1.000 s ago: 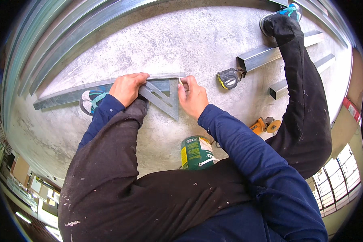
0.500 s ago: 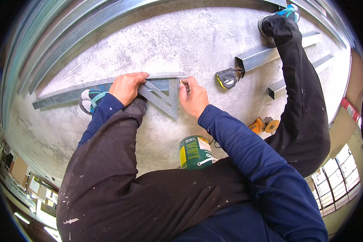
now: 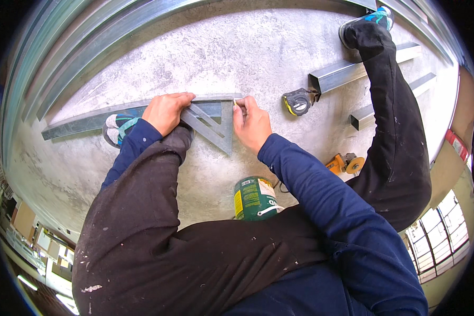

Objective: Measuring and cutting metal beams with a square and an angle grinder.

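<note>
While the left hand [image 3: 166, 112] lies at ten o'clock from the centre of the view, its fingers closed over the edges of a long metal bar [image 3: 76, 126] and a flat grey triangle [image 3: 227, 129], the right hand [image 3: 253, 125] sits toward one o'clock, its thumb and forefinger pinching a pale stick [image 3: 235, 104] too small to identify, just beside the triangle's corner. The triangle lies against the bar, between the hands, near eleven o'clock. Beneath them spreads a grey floor [image 3: 268, 52], mottled with cloudy patches and worn-looking marks. It carries a tape measure [image 3: 298, 102] between one and two o'clock, two hollow metal tubes [image 3: 342, 75] around two, an orange grinder [image 3: 342, 164] at three and a green bucket [image 3: 252, 197] at five. Long metal rails [image 3: 108, 45] curve past ten and eleven. Farther out, the room shows a gridded window [image 3: 441, 231] at four o'clock and a lit lamp [image 3: 27, 283] at eight.
</note>
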A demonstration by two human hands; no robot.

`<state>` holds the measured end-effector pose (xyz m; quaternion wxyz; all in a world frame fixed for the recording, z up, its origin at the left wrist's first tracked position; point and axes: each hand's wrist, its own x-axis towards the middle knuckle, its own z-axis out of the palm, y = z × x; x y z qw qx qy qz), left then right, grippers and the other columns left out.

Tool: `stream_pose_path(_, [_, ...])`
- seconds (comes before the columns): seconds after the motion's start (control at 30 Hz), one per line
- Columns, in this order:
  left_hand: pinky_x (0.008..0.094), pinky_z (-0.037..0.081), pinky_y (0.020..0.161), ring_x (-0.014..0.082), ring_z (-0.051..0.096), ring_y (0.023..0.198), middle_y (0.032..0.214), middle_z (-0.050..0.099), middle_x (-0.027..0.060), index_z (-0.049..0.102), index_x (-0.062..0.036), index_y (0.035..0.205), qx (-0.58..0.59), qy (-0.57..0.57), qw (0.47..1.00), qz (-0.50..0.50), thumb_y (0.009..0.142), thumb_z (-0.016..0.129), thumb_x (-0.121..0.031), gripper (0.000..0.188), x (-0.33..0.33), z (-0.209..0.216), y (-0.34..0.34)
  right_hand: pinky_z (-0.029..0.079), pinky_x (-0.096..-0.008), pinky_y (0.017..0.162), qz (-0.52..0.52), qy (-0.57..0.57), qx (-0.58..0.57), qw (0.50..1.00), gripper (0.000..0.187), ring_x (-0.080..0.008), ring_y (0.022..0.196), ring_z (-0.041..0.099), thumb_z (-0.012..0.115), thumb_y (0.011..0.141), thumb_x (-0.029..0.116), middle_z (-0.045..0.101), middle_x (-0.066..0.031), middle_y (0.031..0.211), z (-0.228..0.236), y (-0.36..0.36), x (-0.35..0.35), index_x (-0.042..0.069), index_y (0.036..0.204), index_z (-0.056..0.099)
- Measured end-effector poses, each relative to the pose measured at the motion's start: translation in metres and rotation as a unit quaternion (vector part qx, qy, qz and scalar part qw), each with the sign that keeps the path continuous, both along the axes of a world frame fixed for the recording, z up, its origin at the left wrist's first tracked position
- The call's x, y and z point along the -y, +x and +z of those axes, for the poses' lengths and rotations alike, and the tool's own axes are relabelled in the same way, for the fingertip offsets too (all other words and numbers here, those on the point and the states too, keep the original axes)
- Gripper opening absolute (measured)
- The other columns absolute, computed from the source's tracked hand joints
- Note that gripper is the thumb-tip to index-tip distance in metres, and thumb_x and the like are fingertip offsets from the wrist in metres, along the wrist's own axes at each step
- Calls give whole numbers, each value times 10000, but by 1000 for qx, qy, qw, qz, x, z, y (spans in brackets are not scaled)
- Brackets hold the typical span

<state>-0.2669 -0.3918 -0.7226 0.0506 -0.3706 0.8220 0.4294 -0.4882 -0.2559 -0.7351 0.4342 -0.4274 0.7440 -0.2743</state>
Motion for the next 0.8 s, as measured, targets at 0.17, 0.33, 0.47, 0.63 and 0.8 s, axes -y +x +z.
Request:
stream_pose_path(0.17, [409,564,815,360,707,926,1089,711,179,684,-44,1171,8,7,1000,-3,812,537,61,402,2,3,-2,538,-512,651,1,5,0,1000,117,-439,691,670,590,932,125,673,-229,761,4,0,-3,34,1002,567])
stream_pose_path(0.33, [408,561,819,362,705,931,1064,713,191,689,-46,1172,20,14,1000,-9,827,544,42,384,2,3,-2,544,-498,655,2,40,-7,999,131,-438,702,672,603,918,135,675,-226,761,3,0,-1,38,1005,582])
stream_pose_path(0.47, [409,560,819,362,704,929,1052,713,197,689,-46,1172,6,1,1000,-5,827,553,33,379,1,2,-2,552,-388,609,-1,-19,-27,999,121,-321,654,705,631,917,100,683,-184,749,1,0,-1,16,999,603])
stream_pose_path(0.63, [428,553,816,375,689,917,1045,718,164,696,-52,1143,26,18,999,-8,832,532,-8,355,2,2,-2,539,-495,645,39,73,6,997,111,-427,695,673,590,920,125,670,-217,747,9,0,-15,44,994,580])
stream_pose_path(0.8, [430,553,807,373,689,905,1025,719,164,703,-59,1134,11,-5,1000,1,832,537,-11,348,0,-1,0,540,-489,639,-14,0,3,1000,102,-422,686,673,604,919,132,664,-212,728,2,-1,-4,46,966,574])
